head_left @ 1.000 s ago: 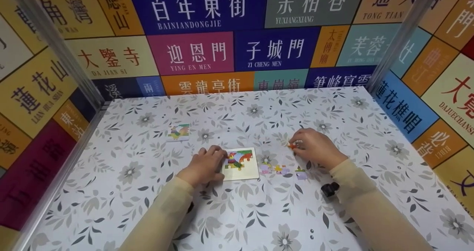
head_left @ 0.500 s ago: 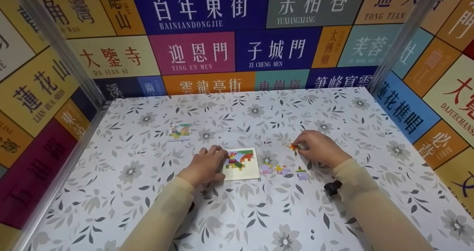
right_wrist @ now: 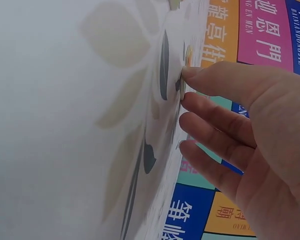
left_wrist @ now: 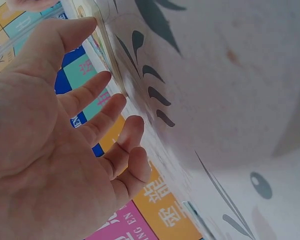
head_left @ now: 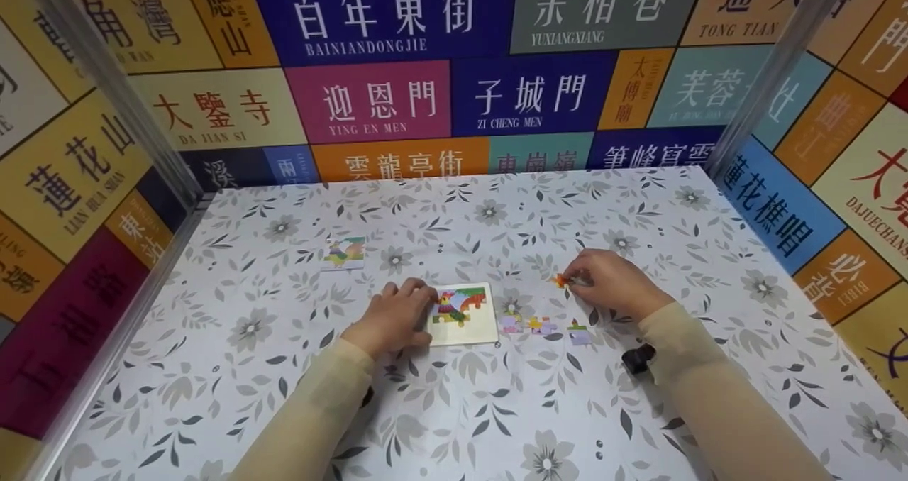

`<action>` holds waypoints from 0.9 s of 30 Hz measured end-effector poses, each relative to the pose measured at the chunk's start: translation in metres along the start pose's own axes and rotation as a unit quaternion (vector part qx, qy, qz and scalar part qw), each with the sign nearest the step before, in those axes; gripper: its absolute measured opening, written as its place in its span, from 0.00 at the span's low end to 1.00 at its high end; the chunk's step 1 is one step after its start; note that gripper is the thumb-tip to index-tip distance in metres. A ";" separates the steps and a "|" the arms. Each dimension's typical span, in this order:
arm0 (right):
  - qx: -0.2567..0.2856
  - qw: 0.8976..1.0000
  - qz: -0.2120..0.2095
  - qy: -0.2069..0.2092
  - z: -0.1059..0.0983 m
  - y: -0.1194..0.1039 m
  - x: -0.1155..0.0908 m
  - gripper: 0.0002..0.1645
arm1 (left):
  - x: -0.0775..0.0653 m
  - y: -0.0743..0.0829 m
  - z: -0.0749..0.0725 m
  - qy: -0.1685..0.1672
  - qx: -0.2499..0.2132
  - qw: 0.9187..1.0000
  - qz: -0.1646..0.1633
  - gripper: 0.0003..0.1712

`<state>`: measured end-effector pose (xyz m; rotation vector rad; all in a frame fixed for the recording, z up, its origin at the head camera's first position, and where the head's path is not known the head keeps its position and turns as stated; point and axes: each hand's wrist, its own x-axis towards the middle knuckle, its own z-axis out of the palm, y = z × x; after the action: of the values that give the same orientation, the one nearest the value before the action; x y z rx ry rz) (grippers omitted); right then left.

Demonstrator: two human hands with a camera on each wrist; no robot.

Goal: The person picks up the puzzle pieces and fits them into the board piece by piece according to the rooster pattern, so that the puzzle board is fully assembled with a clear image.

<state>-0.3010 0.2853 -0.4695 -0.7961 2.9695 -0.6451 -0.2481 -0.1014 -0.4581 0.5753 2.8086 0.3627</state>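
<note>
The person's two arms reach forward, the left arm point(head_left: 308, 410) and the right arm point(head_left: 723, 396) leaning in toward each other. The left hand point(head_left: 394, 318) has its back up, its thumb point(left_wrist: 60, 39) set apart from its fingers point(left_wrist: 106, 117), which bend a little. The right hand point(head_left: 611, 284) pinches with its thumb point(right_wrist: 222, 79) and first finger point(right_wrist: 217, 112), and its other fingers bend softly beside them

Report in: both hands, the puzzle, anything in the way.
Left hand at left edge of tray. Right hand pinching orange piece. Tray part-filled, three loose pieces to its right. Nothing visibly blocking.
</note>
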 end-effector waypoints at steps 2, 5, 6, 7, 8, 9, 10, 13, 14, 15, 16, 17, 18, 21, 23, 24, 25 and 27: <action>0.001 1.000 0.004 0.000 0.000 -0.001 0.000 0.09 | 0.000 0.000 0.000 -0.001 -0.001 1.000 -0.002 0.36; 0.002 1.000 0.017 -0.001 0.000 -0.001 -0.001 0.10 | 0.000 0.000 0.000 0.001 -0.005 1.000 -0.002 0.36; 0.003 1.000 0.023 -0.003 0.001 -0.001 -0.001 0.11 | 0.000 0.000 0.001 -0.001 -0.006 1.000 -0.002 0.36; 0.003 1.000 0.027 -0.004 0.002 -0.001 -0.002 0.11 | -0.001 0.000 0.002 -0.002 -0.009 1.000 -0.002 0.36; 0.000 1.000 0.031 -0.005 0.002 -0.001 -0.003 0.11 | -0.001 0.000 0.003 -0.001 -0.011 1.000 0.001 0.36; -0.001 0.999 0.034 -0.006 0.003 -0.001 -0.004 0.11 | -0.002 0.000 0.003 -0.002 -0.014 1.000 0.002 0.36; -0.003 0.999 0.036 -0.007 0.004 -0.001 -0.005 0.11 | -0.002 0.000 0.004 -0.004 -0.016 1.000 0.003 0.37; -0.008 0.999 0.035 -0.007 0.005 -0.002 -0.006 0.11 | -0.003 -0.001 0.005 -0.006 -0.018 1.000 0.005 0.37; -0.010 0.999 0.034 -0.006 0.005 -0.004 -0.006 0.11 | -0.004 -0.001 0.005 -0.005 -0.018 1.000 0.005 0.37; -0.011 0.999 0.034 -0.005 0.005 -0.004 -0.006 0.11 | -0.004 -0.001 0.005 -0.004 -0.017 1.000 0.004 0.37; -0.013 0.999 0.033 -0.004 0.005 -0.005 -0.005 0.11 | -0.004 -0.002 0.004 -0.002 -0.015 1.000 0.005 0.37; -0.016 0.999 0.032 -0.002 0.005 -0.006 -0.004 0.10 | -0.004 -0.002 0.004 0.000 -0.013 1.000 0.005 0.36; -0.018 0.999 0.032 0.000 0.005 -0.007 -0.004 0.10 | -0.004 -0.001 0.003 0.002 -0.012 1.000 0.006 0.36; -0.025 0.999 0.031 0.001 0.004 -0.010 -0.003 0.10 | -0.003 0.000 0.001 0.007 -0.007 1.000 0.009 0.36; -0.030 0.999 0.029 -0.001 0.005 -0.011 -0.003 0.10 | -0.003 0.000 0.000 0.007 -0.004 1.000 0.009 0.36; -0.030 0.999 0.028 -0.002 0.005 -0.012 -0.003 0.10 | -0.003 0.001 0.000 0.007 -0.004 1.000 0.008 0.36; -0.031 0.999 0.028 -0.004 0.005 -0.013 -0.003 0.10 | -0.003 0.001 0.000 0.007 -0.003 1.000 0.007 0.36; -0.032 0.999 0.027 -0.004 0.005 -0.015 -0.002 0.10 | -0.003 0.001 -0.001 0.006 -0.002 1.000 0.003 0.36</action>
<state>-0.2914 0.2725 -0.4687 -0.7172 3.0070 -0.5446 -0.2456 -0.1013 -0.4565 0.5826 2.8167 0.3737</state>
